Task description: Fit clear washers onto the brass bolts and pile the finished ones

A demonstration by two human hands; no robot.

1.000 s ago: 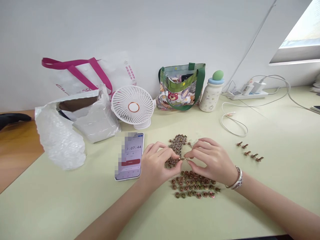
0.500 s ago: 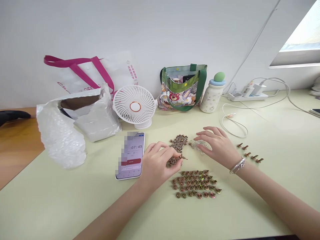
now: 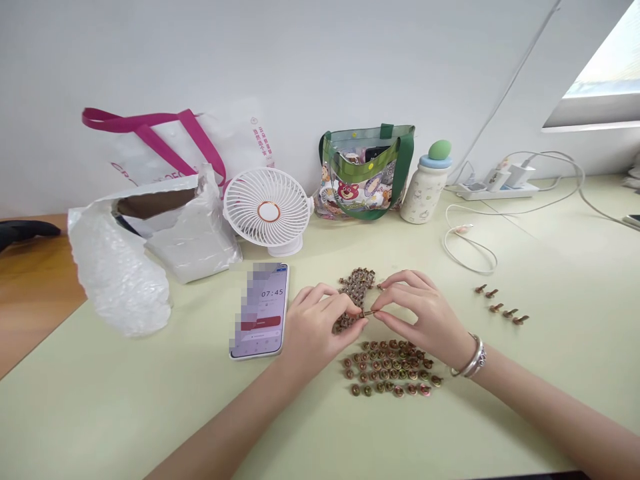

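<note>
The person's right hand (image 3: 419, 315) pinches a small metal screw (image 3: 368, 313) between thumb and forefinger; its grip is narrow and closed on the shank, with the screw lying level, its tip pointing toward the other hand; the left hand (image 3: 313, 327) curls over the lower end of a clump of small metal fittings (image 3: 356, 288), its fingertips (image 3: 350, 308) on the clump; how firmly it holds cannot be told from this view; the held screw sits just beside that clump, right at its lower edge, almost touching the left fingers; below both hands, a spread of round metal fittings (image 3: 390, 369) lies in rough rows on the pale green counter (image 3: 100, 407); off to the right, five loose screws (image 3: 500, 305) lie in a slanting line, well apart from the hands; a silver bracelet (image 3: 473, 357) circles the right wrist; left of the hands, a phone (image 3: 260, 310) lies flat showing 07:45; behind it are a bubble-wrap bag (image 3: 117, 270) and a small white fan (image 3: 267, 212); farther back stand a clear tote bag (image 3: 363, 172), a white bottle (image 3: 425, 192) and a power strip (image 3: 495, 191), with a white cable (image 3: 465, 240) looping on the counter.
</note>
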